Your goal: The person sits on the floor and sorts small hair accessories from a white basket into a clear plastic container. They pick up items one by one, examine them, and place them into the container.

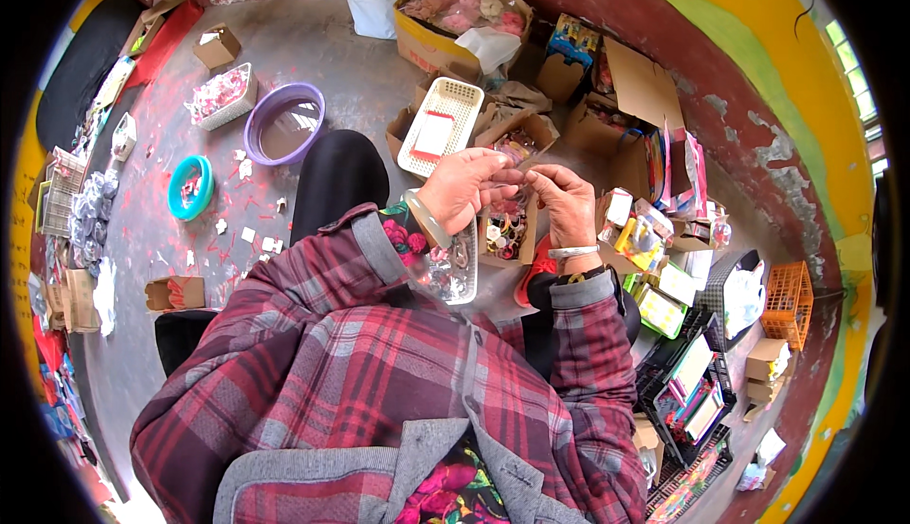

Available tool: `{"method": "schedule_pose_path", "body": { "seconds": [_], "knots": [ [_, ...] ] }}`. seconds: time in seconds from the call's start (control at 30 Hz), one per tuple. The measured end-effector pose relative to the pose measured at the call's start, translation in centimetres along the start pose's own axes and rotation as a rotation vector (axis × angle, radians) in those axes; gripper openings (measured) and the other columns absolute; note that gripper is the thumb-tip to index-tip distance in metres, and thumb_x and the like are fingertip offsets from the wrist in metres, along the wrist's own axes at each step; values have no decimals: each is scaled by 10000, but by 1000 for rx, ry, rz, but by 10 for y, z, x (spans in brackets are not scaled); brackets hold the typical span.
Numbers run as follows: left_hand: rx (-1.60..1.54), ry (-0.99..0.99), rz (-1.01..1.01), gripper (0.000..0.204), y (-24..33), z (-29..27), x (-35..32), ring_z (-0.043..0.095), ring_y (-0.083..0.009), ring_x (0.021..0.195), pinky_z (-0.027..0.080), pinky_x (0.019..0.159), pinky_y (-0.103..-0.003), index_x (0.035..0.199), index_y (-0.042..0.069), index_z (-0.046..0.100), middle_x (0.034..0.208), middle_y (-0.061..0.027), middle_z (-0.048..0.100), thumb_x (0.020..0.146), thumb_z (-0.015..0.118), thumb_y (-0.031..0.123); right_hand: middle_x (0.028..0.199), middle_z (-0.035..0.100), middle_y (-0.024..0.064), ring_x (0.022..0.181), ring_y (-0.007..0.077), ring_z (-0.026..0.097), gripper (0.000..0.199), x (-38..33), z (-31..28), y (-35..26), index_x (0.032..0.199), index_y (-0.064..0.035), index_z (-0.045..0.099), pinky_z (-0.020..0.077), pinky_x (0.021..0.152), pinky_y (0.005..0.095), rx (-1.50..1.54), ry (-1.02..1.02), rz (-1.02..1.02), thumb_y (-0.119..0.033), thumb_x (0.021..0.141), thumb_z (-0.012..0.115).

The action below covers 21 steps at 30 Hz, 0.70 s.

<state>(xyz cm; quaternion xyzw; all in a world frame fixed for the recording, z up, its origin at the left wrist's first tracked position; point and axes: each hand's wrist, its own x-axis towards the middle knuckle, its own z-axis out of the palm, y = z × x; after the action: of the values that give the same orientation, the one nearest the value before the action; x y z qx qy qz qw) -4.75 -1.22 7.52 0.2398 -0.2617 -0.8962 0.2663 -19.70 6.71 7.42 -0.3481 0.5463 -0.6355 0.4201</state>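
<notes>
My left hand (462,188) and my right hand (567,203) meet at chest height, fingertips almost together. Both are closed in a pinch around a thin see-through plastic piece (520,165); its exact kind is too small to tell. Just beyond my left hand, a cream plastic basket (467,97) carries a white card with red edges (434,134). Beneath the hands is a cardboard box (506,255) with small dark and coloured round items. A clear white-rimmed tray (464,287) with small pieces lies partly hidden under my left wrist. Farther out, a box of small packaged items (518,142) shows behind the fingers.
On the left floor stand a purple basin (256,128), a turquoise basin (173,187) and a white basket of pink-red pieces (250,91), with scraps scattered around. A large carton (427,48) sits ahead. Cartons, black crates (676,386) and an orange basket (789,305) line the right.
</notes>
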Motion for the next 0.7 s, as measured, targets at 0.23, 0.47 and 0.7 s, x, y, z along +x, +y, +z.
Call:
{"method": "schedule_pose_path", "body": {
  "seconds": [0.23,0.47,0.7],
  "knots": [
    [310,20,65,137,-1,0,-1,611,-164,780,540,664,-282,952,-1,545,898,-94,609,833,565,64,707,607,25,564,68,497,99,0,-5,-1,845,15,641,383,500,187,27,-46,35,-48,769,635],
    [290,-11,57,168,1,-6,0,606,-162,808,534,689,-258,987,-17,544,939,-91,599,866,525,97,700,605,22,562,68,499,157,1,-4,-1,916,21,644,379,494,186,27,-47,49,-25,767,624],
    [191,-65,-33,249,8,-11,-1,604,-209,895,527,763,-290,1057,-56,516,1022,-129,582,873,516,112,715,610,26,572,74,507,158,-1,-3,-8,923,5,656,390,517,191,-3,-86,20,-12,781,587]
  ]
}}
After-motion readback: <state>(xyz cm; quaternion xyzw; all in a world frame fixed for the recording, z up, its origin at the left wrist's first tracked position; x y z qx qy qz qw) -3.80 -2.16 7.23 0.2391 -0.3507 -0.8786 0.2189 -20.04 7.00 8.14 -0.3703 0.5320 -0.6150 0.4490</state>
